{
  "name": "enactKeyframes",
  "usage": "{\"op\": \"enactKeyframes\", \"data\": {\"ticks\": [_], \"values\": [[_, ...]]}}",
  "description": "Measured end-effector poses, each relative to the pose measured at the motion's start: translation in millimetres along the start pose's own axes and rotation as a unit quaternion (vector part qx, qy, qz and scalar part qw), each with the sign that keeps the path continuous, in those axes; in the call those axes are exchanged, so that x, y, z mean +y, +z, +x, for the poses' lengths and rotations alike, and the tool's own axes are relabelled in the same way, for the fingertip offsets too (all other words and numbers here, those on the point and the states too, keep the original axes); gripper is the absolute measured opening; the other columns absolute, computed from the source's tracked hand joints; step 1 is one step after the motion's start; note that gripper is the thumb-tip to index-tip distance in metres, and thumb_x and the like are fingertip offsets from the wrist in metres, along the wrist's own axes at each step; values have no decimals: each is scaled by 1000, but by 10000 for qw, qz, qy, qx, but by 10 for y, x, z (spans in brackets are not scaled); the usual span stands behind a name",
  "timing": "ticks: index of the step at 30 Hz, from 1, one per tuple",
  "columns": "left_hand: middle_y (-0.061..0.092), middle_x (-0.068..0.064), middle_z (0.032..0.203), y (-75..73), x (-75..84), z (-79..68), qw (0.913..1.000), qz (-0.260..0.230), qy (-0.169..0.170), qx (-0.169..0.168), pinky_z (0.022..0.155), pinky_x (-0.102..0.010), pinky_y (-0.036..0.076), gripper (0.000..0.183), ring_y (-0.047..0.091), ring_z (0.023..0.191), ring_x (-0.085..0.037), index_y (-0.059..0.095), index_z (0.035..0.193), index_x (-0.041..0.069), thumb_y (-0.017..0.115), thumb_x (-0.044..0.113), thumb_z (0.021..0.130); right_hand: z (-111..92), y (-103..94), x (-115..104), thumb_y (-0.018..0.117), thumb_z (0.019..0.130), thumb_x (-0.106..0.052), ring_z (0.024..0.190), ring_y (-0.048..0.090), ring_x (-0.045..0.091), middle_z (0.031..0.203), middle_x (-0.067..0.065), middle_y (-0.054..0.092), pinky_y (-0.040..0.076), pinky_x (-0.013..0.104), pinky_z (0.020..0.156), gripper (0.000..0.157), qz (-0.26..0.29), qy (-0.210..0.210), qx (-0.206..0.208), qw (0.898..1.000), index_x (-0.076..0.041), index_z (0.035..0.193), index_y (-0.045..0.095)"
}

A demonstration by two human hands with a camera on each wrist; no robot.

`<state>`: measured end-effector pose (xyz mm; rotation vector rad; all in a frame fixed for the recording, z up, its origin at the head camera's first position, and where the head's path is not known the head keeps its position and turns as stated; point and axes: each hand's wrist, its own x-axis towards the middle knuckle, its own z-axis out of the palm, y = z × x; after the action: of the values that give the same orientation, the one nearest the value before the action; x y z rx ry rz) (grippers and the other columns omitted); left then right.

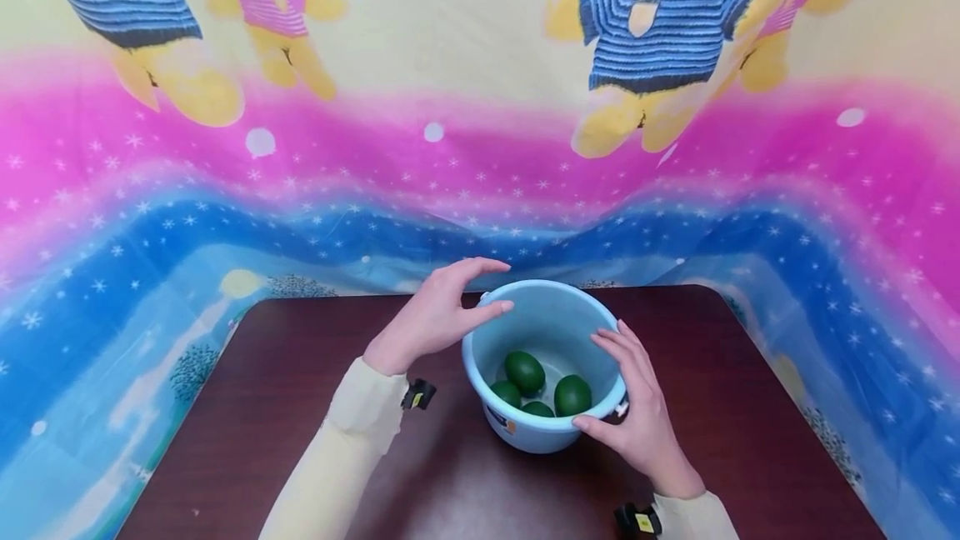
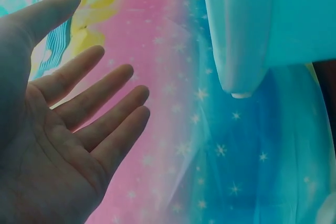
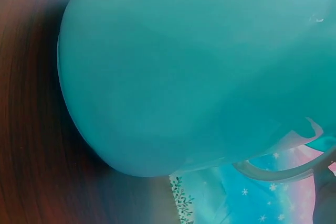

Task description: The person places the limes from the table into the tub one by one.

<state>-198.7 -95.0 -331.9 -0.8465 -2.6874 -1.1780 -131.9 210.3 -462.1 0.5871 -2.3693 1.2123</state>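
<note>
A light blue bucket (image 1: 525, 438) stands upright on the table, with several smooth, dark green oval fruits (image 1: 525, 372) at its bottom. My left hand (image 1: 442, 311) is raised by the bucket's left rim, thumb and fingers spread apart. In the left wrist view the palm and straight fingers of that hand (image 2: 79, 129) hold nothing, well away from the bucket (image 2: 244, 30). At the right rim is my right hand (image 1: 637, 398), its thumb tip over the near edge and its loosely bent fingers over the right side. The bucket's outer wall (image 3: 173, 77) fills most of the right wrist view.
The dark reddish-brown table (image 1: 300, 407) has rounded far corners. A cloth printed with bears and snowflakes (image 1: 450, 165) hangs behind it and along both sides. The bucket's handle (image 3: 283, 174) curves out below the bucket wall in the right wrist view.
</note>
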Motion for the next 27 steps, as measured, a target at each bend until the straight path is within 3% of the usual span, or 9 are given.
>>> {"op": "enactKeyframes", "data": {"ticks": [5,15,21,24,27], "values": [[54,12,141,-54,-100,-71,9996,45,-44,277,99,-48,50,57,47,132,-14,58,144,25,76,38,93,-16,1,-7,97,62,-19,152,14,25,158,3,37,40,67,100,103,132,-6,13,9999,-21,153,47],[52,11,145,-176,-249,-200,9974,198,-121,684,103,-50,47,59,45,135,-15,56,146,28,74,44,93,-32,-14,-15,97,60,-24,151,16,29,157,5,39,38,69,99,105,166,-116,142,9997,-19,153,47],[52,9,146,-205,-336,-256,9951,35,-217,962,103,-53,46,58,45,136,-17,56,146,28,74,44,93,-17,-32,-14,98,60,-26,152,13,30,163,3,31,32,71,103,115,197,-120,191,9996,-15,158,39],[50,9,148,-229,-390,-276,9939,-17,-158,1089,106,-54,43,60,43,138,-17,54,148,27,73,43,94,9,-84,-23,94,67,-35,153,9,32,166,3,25,25,74,106,115,362,-215,202,9989,-14,161,32],[48,10,151,-264,-442,-290,9928,12,-110,1194,109,-54,39,62,40,141,-16,50,151,30,72,45,95,85,-177,-32,83,80,-50,153,10,36,166,7,25,18,74,109,102,436,-453,258,9977,-13,161,32]]}}
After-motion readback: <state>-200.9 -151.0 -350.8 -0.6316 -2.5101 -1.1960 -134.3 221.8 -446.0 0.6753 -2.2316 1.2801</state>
